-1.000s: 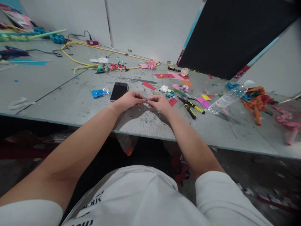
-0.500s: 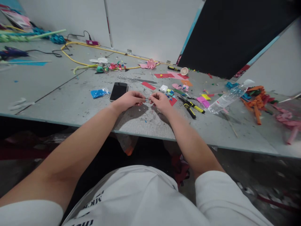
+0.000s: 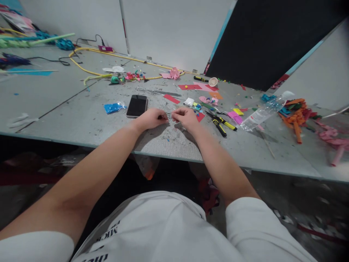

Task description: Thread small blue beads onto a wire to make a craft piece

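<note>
My left hand [image 3: 153,118] is low over the worktable, its fingers curled closed beside the black phone [image 3: 136,106]. Across a small gap, my right hand [image 3: 184,115] pinches thumb and forefinger together. Something thin and dark, like a bit of wire, shows between the two hands, too small to name. What lies inside the left fingers is hidden. Yellow-and-black pliers [image 3: 221,123] lie to the right of my right hand. A red paper strip [image 3: 171,99] lies just beyond both hands.
A clear plastic bottle [image 3: 263,112] leans at the right, near orange crepe paper [image 3: 296,114]. A blue packet [image 3: 114,107] lies left of the phone. Farther back runs a yellow cable [image 3: 131,56]. Coloured scraps cover the middle, and the table's front edge [image 3: 169,157] is close to my body.
My left hand has turned a little, its fingers curling further inward. My right hand stays nearly in place. The whole view has shifted slightly.
</note>
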The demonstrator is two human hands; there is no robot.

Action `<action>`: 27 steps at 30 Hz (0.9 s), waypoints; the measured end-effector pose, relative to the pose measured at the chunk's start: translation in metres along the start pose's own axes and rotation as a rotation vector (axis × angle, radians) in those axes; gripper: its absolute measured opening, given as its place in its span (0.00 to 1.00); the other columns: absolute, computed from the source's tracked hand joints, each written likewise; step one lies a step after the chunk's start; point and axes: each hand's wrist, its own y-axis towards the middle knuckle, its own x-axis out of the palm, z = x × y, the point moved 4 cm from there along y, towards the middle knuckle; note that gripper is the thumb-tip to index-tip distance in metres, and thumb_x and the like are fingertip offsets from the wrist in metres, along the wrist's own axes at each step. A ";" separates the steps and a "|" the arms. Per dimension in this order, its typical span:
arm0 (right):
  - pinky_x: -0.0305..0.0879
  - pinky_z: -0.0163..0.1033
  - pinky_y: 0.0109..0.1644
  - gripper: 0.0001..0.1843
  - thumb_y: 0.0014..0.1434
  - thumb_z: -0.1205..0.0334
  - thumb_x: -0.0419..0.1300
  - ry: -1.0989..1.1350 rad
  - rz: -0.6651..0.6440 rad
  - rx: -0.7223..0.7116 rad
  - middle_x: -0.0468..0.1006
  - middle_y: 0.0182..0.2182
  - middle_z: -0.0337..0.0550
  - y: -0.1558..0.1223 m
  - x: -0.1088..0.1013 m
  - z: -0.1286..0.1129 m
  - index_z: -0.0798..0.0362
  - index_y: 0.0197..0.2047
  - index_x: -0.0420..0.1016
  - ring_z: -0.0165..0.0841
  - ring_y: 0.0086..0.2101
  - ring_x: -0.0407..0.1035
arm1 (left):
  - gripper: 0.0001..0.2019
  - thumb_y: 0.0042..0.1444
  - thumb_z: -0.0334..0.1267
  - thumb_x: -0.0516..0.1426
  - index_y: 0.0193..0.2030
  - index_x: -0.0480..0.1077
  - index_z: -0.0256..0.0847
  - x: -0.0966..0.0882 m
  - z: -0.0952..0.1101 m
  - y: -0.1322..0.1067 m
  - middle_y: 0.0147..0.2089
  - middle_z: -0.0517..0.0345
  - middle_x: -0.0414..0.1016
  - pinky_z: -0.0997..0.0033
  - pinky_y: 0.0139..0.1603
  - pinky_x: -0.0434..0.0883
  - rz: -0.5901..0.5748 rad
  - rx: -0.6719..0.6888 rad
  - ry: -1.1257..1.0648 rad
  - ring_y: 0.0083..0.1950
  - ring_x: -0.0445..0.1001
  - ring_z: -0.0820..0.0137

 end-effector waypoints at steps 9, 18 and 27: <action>0.72 0.41 0.35 0.11 0.51 0.62 0.79 -0.098 -0.064 0.014 0.80 0.24 0.39 -0.005 0.008 -0.003 0.51 0.30 0.81 0.32 0.28 0.74 | 0.13 0.59 0.47 0.64 0.34 0.82 0.39 -0.003 -0.004 0.001 0.31 0.55 0.80 0.68 0.36 0.62 0.040 -0.052 0.029 0.33 0.73 0.67; 0.72 0.43 0.43 0.07 0.61 0.55 0.72 -0.257 -0.020 -0.466 0.83 0.35 0.43 -0.010 0.006 -0.019 0.48 0.34 0.85 0.37 0.39 0.76 | 0.09 0.59 0.40 0.66 0.33 0.78 0.37 -0.003 0.017 -0.010 0.32 0.56 0.78 0.73 0.30 0.63 -0.042 -0.203 -0.610 0.28 0.68 0.75; 0.69 0.38 0.34 0.06 0.61 0.56 0.71 -0.229 -0.040 -0.484 0.82 0.42 0.45 -0.015 0.006 -0.023 0.46 0.39 0.89 0.35 0.42 0.75 | 0.07 0.61 0.34 0.63 0.32 0.78 0.36 -0.006 0.019 -0.010 0.26 0.58 0.73 0.76 0.27 0.59 -0.002 -0.207 -0.723 0.26 0.65 0.76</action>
